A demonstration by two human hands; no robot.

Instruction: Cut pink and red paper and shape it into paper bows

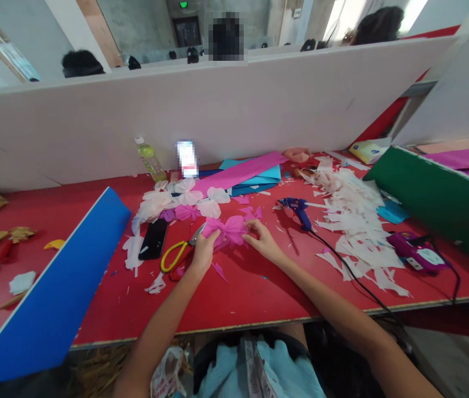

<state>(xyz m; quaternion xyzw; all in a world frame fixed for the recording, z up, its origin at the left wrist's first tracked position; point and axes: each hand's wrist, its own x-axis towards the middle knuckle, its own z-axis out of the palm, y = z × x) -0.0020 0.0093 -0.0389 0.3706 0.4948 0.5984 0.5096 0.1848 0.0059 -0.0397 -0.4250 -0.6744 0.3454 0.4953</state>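
Note:
A pink crepe-paper flower with wide petals is held up over the red table. My left hand pinches its left petal. At its right edge, the thumb and fingers of my right hand close on a petal. Beside my left hand lie scissors with yellow handles, their blades partly covered by the hand. White paper flowers and another pink flower lie just beyond. To the right of my hands rests a blue glue gun with a white stick in its back.
White paper scraps pile up at the right, near a purple box and the glue gun's cable. A black phone lies left. Behind stand a bottle and folded paper. Blue and green dividers flank the table.

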